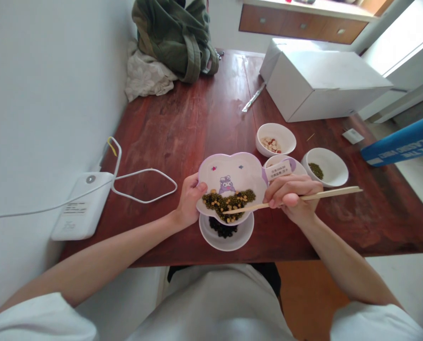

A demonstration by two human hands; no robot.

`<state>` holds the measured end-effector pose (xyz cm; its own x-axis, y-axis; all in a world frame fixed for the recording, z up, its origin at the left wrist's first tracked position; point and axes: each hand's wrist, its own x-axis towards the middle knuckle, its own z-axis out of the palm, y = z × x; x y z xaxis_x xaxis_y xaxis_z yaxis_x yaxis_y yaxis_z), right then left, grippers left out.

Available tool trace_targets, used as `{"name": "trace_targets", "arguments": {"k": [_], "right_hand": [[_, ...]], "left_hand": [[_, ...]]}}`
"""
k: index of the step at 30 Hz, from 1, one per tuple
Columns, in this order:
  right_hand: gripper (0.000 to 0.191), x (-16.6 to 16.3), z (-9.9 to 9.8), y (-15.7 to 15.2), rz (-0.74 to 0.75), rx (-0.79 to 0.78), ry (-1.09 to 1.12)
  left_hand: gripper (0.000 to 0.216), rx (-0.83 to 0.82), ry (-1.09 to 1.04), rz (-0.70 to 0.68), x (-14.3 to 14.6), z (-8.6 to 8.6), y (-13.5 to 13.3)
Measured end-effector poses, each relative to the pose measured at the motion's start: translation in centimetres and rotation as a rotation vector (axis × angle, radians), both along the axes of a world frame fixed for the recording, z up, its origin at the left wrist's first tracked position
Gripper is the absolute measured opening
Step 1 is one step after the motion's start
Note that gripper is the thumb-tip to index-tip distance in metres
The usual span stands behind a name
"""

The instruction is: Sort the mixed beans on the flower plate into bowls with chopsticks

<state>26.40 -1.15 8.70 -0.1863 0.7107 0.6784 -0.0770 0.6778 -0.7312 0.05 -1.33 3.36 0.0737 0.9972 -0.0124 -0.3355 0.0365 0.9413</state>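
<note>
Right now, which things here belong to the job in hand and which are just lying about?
Job in hand:
dish of mixed beans, in the left hand
chopsticks, in the right hand
bowl of dark beans
probably three other white bowls

Apparently lying about:
green bag
pale cloth
large white box
blue package
white corded device

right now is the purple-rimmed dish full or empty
Neither: the dish is part-filled; mixed beans cover its near side, the far side bare.

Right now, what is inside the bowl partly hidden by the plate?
Small dark beans lie in the bowl. The plate covers its far part, so anything there cannot be seen.
</note>
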Motion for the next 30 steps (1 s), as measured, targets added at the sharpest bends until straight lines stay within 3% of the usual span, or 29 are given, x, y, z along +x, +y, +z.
{"name": "trace_targets", "arguments": {"k": [13, 23, 30], "right_hand": [[0.062, 0.09, -0.20, 0.05, 0.021, 0.007, 0.013], [0.060, 0.40, -0.44, 0.21, 0.057, 0.024, 0.014], [0.057, 0.48, -0.03, 0.00, 0.063, 0.027, 0.029]], "left_hand": [[0.055, -0.011, -0.020, 0.033, 0.13, 0.23, -0.28], [0.069, 0.047, -0.043, 0.090, 0.12, 0.25, 0.17], [0.044, -0.070, -0.032, 0.087, -0.01, 0.23, -0.28]]}}
